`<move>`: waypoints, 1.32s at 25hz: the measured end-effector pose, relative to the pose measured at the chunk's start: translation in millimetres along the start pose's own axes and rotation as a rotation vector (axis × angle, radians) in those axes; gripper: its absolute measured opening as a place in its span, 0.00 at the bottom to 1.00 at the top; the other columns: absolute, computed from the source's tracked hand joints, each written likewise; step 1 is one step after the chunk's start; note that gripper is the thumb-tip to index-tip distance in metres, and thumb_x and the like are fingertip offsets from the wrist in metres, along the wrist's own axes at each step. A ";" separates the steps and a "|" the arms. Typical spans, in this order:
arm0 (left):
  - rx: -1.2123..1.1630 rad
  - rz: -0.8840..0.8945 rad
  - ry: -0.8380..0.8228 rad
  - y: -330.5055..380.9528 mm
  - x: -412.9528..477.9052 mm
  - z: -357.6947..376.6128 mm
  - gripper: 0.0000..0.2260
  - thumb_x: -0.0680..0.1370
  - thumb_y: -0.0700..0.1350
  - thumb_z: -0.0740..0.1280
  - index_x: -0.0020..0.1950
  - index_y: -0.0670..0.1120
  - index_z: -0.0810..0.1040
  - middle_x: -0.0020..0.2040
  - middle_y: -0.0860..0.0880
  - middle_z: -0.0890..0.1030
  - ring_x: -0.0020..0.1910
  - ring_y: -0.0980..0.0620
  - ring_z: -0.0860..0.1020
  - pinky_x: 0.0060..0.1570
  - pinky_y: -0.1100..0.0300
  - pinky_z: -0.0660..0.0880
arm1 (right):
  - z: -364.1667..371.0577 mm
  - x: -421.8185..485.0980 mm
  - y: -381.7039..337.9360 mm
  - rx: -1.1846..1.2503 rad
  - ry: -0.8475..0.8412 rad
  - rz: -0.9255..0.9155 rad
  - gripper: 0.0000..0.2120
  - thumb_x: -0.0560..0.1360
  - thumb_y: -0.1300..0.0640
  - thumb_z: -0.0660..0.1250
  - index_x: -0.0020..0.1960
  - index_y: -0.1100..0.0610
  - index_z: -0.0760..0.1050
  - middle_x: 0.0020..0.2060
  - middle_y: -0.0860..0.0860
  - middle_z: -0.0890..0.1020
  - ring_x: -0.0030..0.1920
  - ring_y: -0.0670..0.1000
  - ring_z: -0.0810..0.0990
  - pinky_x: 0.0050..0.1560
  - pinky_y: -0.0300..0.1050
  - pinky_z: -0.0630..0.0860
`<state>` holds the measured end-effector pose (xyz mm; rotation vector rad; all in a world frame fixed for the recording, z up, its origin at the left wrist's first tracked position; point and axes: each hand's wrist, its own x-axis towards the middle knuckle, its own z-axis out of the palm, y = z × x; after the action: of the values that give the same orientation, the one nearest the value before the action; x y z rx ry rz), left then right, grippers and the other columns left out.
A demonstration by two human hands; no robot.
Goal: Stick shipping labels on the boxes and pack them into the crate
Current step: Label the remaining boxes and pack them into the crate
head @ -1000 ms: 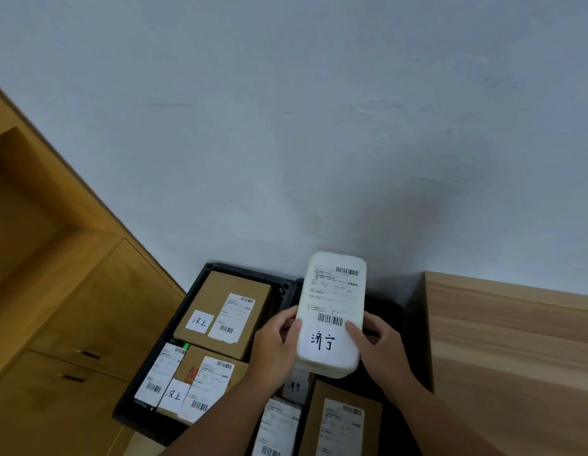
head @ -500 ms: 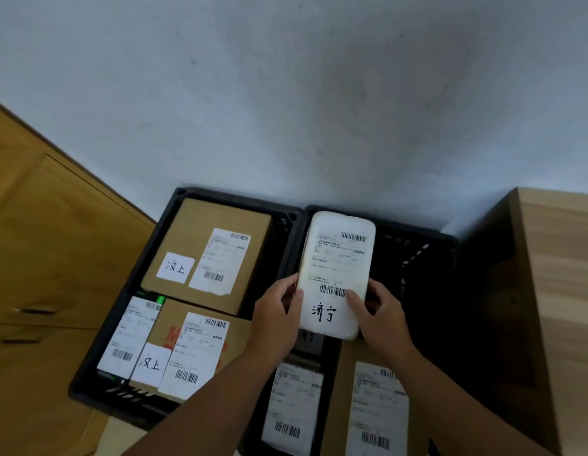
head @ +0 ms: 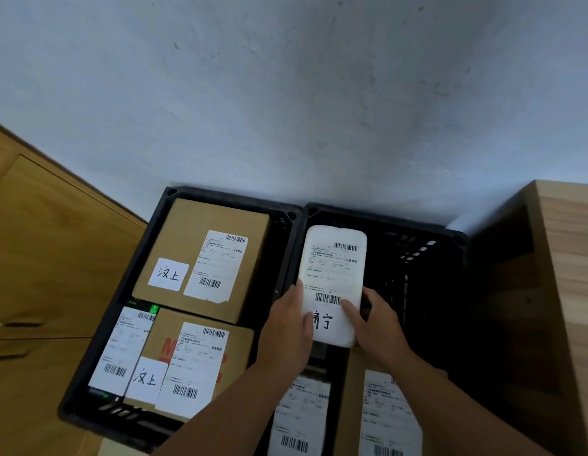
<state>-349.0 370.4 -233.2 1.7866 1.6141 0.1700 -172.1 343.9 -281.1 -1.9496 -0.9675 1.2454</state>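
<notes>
Hands hold a white box [head: 333, 236] over the right crate [head: 385, 220], close to its left wall. The left hand [head: 287, 327] grips the box's left side. The right hand [head: 376, 324] grips the right side, one finger on the label [head: 335, 274]. The left crate [head: 233, 194] beside it holds brown boxes [head: 200, 232] with labels.

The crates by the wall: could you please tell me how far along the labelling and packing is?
Done: the left crate holds three labelled boxes, and two labelled parcels lie at the near end of the right crate. In hand: the left hand and right hand hold a labelled white box over the right crate. Left: setting it down in the dark far end; any further boxes are out of view.
</notes>
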 end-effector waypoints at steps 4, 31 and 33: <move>0.346 0.083 -0.008 -1.5 4.2 11.2 0.21 0.85 0.50 0.55 0.75 0.44 0.67 0.76 0.48 0.65 0.70 0.51 0.65 0.68 0.60 0.69 | 11.3 12.3 11.1 -0.073 -0.057 0.018 0.20 0.79 0.50 0.69 0.69 0.54 0.74 0.60 0.48 0.82 0.54 0.45 0.81 0.51 0.38 0.78; 0.469 0.335 -0.236 104.8 -69.8 -41.4 0.29 0.83 0.56 0.56 0.82 0.48 0.56 0.83 0.48 0.56 0.79 0.48 0.60 0.74 0.55 0.63 | -177.3 -158.1 -53.1 -0.339 0.174 0.179 0.34 0.79 0.45 0.68 0.79 0.55 0.62 0.74 0.50 0.71 0.73 0.49 0.70 0.73 0.43 0.67; 0.466 0.470 -0.216 171.0 -91.8 -42.1 0.30 0.81 0.59 0.57 0.82 0.52 0.57 0.82 0.53 0.59 0.77 0.51 0.63 0.72 0.58 0.65 | -230.1 -217.6 -67.6 -0.386 0.366 0.157 0.32 0.78 0.45 0.68 0.77 0.53 0.64 0.72 0.48 0.73 0.71 0.47 0.73 0.70 0.39 0.67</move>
<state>-251.1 309.9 -71.5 2.4306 1.1166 -0.1978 -37.9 171.9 -41.6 -2.4848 -0.9246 0.7728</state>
